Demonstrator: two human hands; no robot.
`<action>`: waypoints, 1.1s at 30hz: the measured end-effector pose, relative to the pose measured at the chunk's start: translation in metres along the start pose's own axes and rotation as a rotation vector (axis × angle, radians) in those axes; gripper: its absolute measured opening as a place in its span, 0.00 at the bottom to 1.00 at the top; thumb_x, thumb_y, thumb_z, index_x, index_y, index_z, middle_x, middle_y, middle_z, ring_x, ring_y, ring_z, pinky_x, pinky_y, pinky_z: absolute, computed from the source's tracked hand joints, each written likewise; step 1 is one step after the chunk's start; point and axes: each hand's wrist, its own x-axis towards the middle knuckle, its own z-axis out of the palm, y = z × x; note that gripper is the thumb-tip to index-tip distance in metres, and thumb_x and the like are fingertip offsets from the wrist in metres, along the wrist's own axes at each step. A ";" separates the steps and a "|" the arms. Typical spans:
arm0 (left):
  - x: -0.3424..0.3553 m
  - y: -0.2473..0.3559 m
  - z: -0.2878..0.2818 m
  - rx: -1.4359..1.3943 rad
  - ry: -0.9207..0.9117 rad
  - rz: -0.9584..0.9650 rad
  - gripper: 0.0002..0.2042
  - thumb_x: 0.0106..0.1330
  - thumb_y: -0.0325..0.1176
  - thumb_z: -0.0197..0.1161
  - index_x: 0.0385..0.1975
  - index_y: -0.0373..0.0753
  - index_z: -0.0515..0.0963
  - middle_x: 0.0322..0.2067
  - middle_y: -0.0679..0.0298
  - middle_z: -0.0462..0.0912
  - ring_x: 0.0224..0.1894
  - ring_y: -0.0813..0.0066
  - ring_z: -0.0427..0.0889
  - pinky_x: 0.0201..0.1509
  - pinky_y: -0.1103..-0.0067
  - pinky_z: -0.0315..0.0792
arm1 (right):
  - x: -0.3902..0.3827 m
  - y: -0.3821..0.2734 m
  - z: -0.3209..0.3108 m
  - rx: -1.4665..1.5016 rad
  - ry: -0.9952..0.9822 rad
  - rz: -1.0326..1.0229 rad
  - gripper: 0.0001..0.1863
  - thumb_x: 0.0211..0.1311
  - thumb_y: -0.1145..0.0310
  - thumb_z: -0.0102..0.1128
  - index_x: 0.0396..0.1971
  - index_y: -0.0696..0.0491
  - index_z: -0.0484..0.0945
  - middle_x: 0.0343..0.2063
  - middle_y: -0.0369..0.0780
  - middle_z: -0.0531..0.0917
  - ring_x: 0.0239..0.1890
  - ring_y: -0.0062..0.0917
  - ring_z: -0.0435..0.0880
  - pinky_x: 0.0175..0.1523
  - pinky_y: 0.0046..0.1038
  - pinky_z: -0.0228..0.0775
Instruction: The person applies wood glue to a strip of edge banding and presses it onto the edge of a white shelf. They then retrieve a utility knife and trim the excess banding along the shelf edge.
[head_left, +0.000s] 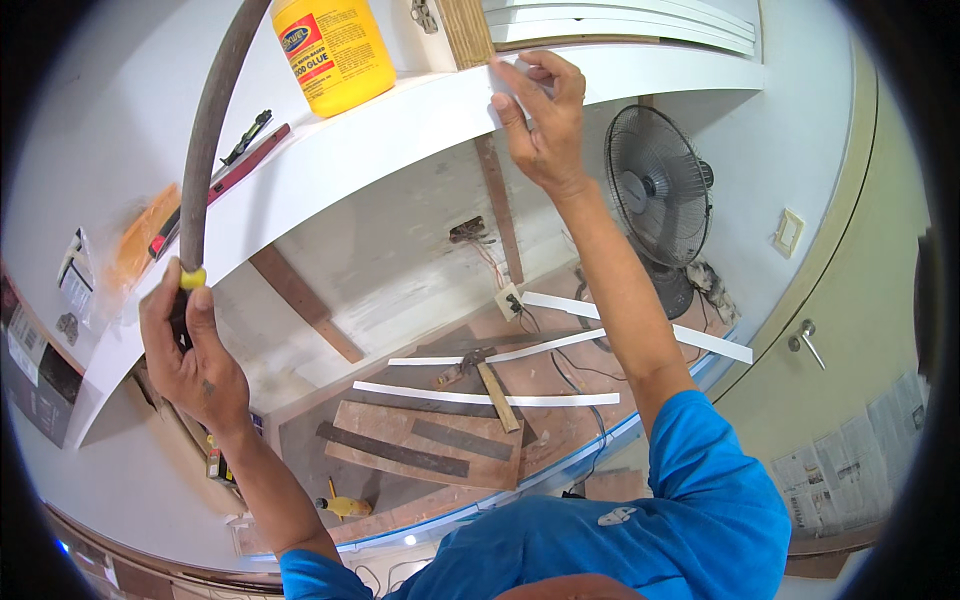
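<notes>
My left hand (199, 352) is closed around the lower end of a long dark strip (215, 120), which rises past the top of the view. A small yellow piece (193, 278) with a black part below it shows between my thumb and fingers; its kind is unclear. The strip passes in front of a long white shelf (420, 110). My right hand (548, 125) is raised at the shelf's front edge, its fingers apart and slightly bent. The index fingertip is by the bottom of a wooden upright (466, 35); whether it touches is unclear.
A yellow glue jug (350, 60) stands on the shelf, left of the upright. A red level-like bar (250, 162) lies farther left. Below are white strips (480, 398), a hammer (490, 385), dark strips on a board (345, 410), a yellow tool (345, 506), cables and a fan (655, 185).
</notes>
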 end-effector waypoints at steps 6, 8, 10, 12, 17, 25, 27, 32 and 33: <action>-0.017 -0.009 -0.020 0.108 -0.134 -0.042 0.16 0.74 0.30 0.66 0.58 0.31 0.79 0.43 0.63 0.82 0.45 0.77 0.79 0.54 0.80 0.74 | -0.001 0.003 -0.013 0.257 0.242 0.301 0.26 0.66 0.62 0.68 0.63 0.54 0.77 0.51 0.41 0.74 0.47 0.27 0.75 0.56 0.30 0.70; -0.021 -0.005 -0.015 0.135 -0.121 -0.082 0.15 0.73 0.31 0.67 0.56 0.32 0.80 0.41 0.62 0.81 0.42 0.76 0.79 0.50 0.79 0.75 | 0.003 -0.007 -0.014 0.243 0.184 0.338 0.25 0.65 0.61 0.70 0.59 0.54 0.79 0.49 0.40 0.75 0.48 0.28 0.75 0.57 0.33 0.67; -0.027 -0.004 -0.013 0.139 -0.119 -0.009 0.15 0.73 0.30 0.68 0.56 0.32 0.80 0.41 0.62 0.81 0.42 0.74 0.80 0.50 0.79 0.75 | 0.008 -0.007 -0.009 0.155 0.153 0.344 0.21 0.63 0.59 0.71 0.53 0.52 0.80 0.47 0.38 0.76 0.49 0.30 0.75 0.58 0.36 0.63; -0.037 -0.002 -0.015 0.155 -0.109 0.004 0.15 0.73 0.30 0.67 0.56 0.32 0.80 0.41 0.61 0.81 0.42 0.74 0.80 0.50 0.79 0.75 | 0.015 -0.010 -0.005 0.086 0.103 0.352 0.19 0.61 0.58 0.73 0.48 0.50 0.81 0.45 0.37 0.77 0.50 0.31 0.75 0.59 0.38 0.59; -0.067 -0.010 -0.026 0.166 -0.146 -0.032 0.13 0.73 0.29 0.67 0.53 0.31 0.80 0.41 0.59 0.81 0.40 0.72 0.78 0.49 0.77 0.74 | 0.035 -0.017 -0.006 -0.087 0.025 0.327 0.14 0.60 0.61 0.72 0.42 0.51 0.82 0.41 0.37 0.77 0.47 0.31 0.76 0.57 0.37 0.62; -0.104 -0.005 -0.033 0.124 -0.330 -0.106 0.12 0.70 0.26 0.66 0.51 0.32 0.80 0.40 0.56 0.80 0.41 0.64 0.79 0.48 0.74 0.72 | 0.022 -0.014 -0.024 0.513 0.173 0.625 0.09 0.72 0.70 0.58 0.45 0.58 0.84 0.35 0.39 0.89 0.42 0.22 0.85 0.51 0.26 0.75; -0.105 -0.001 -0.030 0.103 -0.352 -0.076 0.12 0.72 0.28 0.65 0.51 0.32 0.79 0.41 0.58 0.79 0.41 0.69 0.77 0.48 0.77 0.71 | 0.012 -0.025 -0.033 0.539 0.145 0.579 0.10 0.71 0.72 0.58 0.46 0.56 0.84 0.38 0.39 0.88 0.41 0.23 0.85 0.50 0.27 0.76; -0.100 0.012 -0.016 0.121 -0.369 -0.008 0.11 0.71 0.29 0.66 0.50 0.33 0.79 0.41 0.57 0.80 0.42 0.66 0.78 0.49 0.76 0.72 | 0.004 -0.023 -0.038 0.284 -0.022 0.268 0.15 0.68 0.69 0.63 0.53 0.48 0.84 0.44 0.38 0.84 0.43 0.28 0.83 0.53 0.34 0.72; -0.100 0.013 -0.016 0.117 -0.363 -0.014 0.11 0.70 0.28 0.67 0.50 0.33 0.79 0.41 0.56 0.80 0.42 0.63 0.79 0.48 0.74 0.73 | 0.006 -0.025 -0.035 0.209 -0.085 0.190 0.16 0.67 0.67 0.64 0.54 0.47 0.84 0.46 0.38 0.83 0.44 0.29 0.83 0.54 0.36 0.71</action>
